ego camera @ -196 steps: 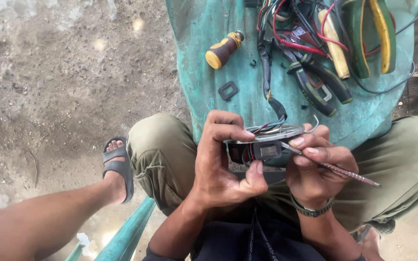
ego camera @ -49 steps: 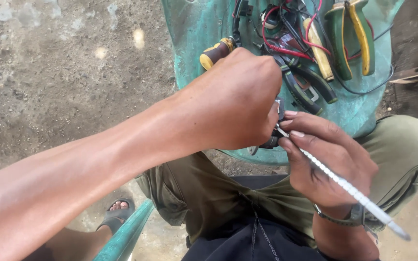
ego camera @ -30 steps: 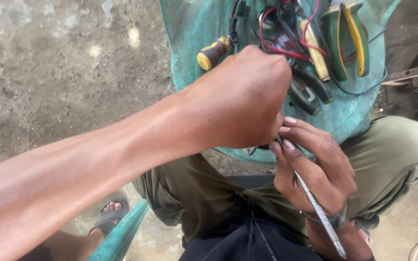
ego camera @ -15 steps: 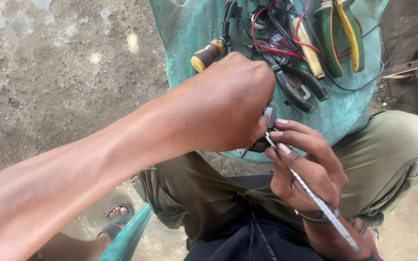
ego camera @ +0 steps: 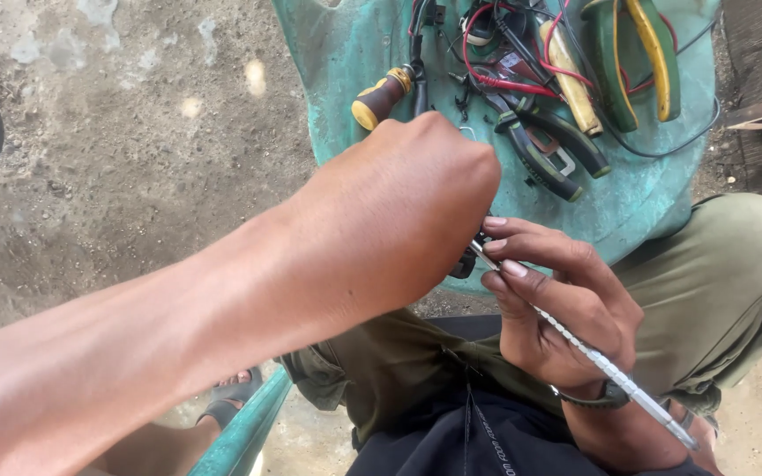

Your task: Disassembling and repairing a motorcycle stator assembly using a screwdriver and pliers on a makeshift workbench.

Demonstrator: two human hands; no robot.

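**Two hands closed over a small dark part above a teal stool**

Bare, stained concrete floor across the whole left and upper left of the frame. Teal plastic stool seat filling the upper centre and right, worn and scuffed, no labels or packaging legible on it. Olive trousers along the right and lower centre, a sandal low in the frame beside a teal stool leg.

Left hand sweeping in from the lower left with the forearm, curled into a fist over a small dark part at frame centre; part almost wholly hidden by the knuckles, so shape and heading impossible to tell. Right hand, centre right, fingers pressed together around a thin silvery rod, a watch strap at the wrist. Rod's long axis diagonal: tip up-left against the dark part, free end down-right toward the lower right corner.

On the stool, well above the hands: green-and-yellow pliers at top right, dark-handled pliers just below, a yellow-capped screwdriver handle at top centre, red and black wires tangled among them.
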